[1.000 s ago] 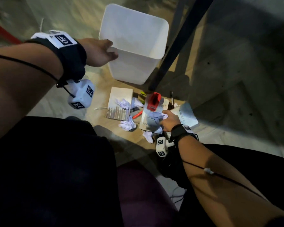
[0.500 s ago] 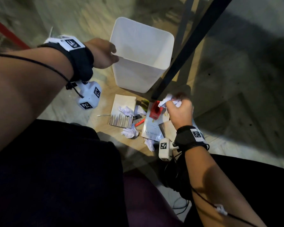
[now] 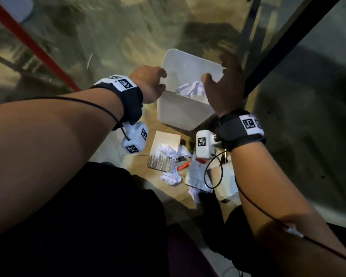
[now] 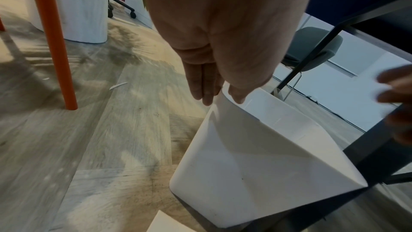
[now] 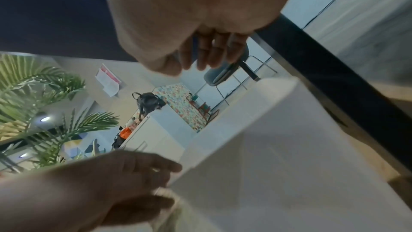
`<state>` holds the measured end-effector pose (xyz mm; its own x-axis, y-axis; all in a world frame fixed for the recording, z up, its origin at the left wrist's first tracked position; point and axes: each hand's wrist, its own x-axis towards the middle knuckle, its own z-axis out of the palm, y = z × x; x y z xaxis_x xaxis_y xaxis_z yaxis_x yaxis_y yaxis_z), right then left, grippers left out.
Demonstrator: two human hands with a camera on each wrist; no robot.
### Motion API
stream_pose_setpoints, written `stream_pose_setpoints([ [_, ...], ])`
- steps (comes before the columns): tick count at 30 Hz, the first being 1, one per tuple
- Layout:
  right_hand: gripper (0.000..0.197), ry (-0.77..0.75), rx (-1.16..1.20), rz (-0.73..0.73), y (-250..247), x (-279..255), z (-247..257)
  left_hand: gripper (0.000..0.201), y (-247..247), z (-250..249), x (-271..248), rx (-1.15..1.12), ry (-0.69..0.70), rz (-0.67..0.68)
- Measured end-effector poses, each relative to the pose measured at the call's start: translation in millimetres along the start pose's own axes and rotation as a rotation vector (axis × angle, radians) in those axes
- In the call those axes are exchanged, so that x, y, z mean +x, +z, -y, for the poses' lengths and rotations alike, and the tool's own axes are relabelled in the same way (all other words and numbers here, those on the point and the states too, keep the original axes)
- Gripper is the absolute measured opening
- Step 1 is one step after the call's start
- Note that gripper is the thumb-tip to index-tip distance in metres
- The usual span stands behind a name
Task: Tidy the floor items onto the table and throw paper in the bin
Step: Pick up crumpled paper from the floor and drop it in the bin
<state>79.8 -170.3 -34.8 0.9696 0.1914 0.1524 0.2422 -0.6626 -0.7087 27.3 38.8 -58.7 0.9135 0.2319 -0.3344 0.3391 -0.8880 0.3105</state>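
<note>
The floor (image 3: 112, 43) is pale wood and lies under everything. A dark counter leg (image 3: 288, 47) slants down just right of the right hand.

The white bin (image 3: 180, 114) stands on the floor, right between the two hands. The left hand (image 3: 150, 84) holds its near left corner. In the left wrist view its fingers (image 4: 202, 84) lie outside the rim and the thumb goes inside, so they pinch the wall. The right hand (image 3: 224, 90) hovers over the right side of the bin mouth. Its fingers (image 3: 228, 64) are spread wide and hold nothing.

A ball of paper (image 3: 192, 88) sits inside the bin, just left of the right thumb.

Below both wrists, on the floor, more things lie in a heap. A tan book (image 3: 164, 152) lies below the left hand with a paper ball (image 3: 168, 149) on top. A white book (image 3: 198, 174) lies below the right wrist. Two more paper balls (image 3: 171, 177) lie close by, and a red pen (image 3: 183, 166) lies between the books.
</note>
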Motion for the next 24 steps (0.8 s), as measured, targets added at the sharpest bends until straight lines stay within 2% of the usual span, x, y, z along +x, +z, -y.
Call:
stream_pose_setpoints([
  [2, 0.027, -0.047, 0.140, -0.126, 5, -22, -12, 0.042, 2, 0, 3, 0.009, 0.007, -0.017],
  [3, 0.019, -0.037, 0.202, -0.094, 11, -39, -18, 0.041, 2, 1, 5, 0.006, 0.005, -0.033],
  [4, 0.014, -0.001, 0.230, -0.002, 21, -57, -29, 0.038, 3, 2, 6, -0.007, -0.002, -0.049],
  [6, 0.012, 0.137, 0.173, 0.290, 51, -92, -61, 0.028, 3, 1, 7, -0.034, -0.013, -0.077],
  [9, 0.020, 0.278, 0.004, 0.678, 98, -126, -113, 0.019, 3, 0, 7, -0.039, -0.023, -0.107],
  [11, 0.030, 0.276, -0.106, 0.810, 119, -139, -132, 0.018, 5, 1, 7, -0.047, -0.042, -0.121],
  [14, 0.044, 0.184, -0.215, 0.959, 145, -151, -145, 0.016, 6, 0, 7, -0.099, -0.072, -0.148],
  [17, 0.057, 0.094, -0.350, 1.044, 162, -154, -155, 0.015, 5, -1, 8, -0.112, -0.070, -0.162],
  [20, 0.059, 0.047, -0.487, 1.109, 170, -154, -165, 0.016, 5, -1, 11, -0.106, -0.069, -0.164],
  [23, 0.064, 0.038, -0.486, 1.147, 166, -158, -176, 0.016, 4, -2, 13, -0.109, -0.075, -0.162],
  [24, 0.060, 0.035, -0.467, 1.151, 161, -157, -176, 0.015, 4, -1, 14, -0.114, -0.075, -0.159],
])
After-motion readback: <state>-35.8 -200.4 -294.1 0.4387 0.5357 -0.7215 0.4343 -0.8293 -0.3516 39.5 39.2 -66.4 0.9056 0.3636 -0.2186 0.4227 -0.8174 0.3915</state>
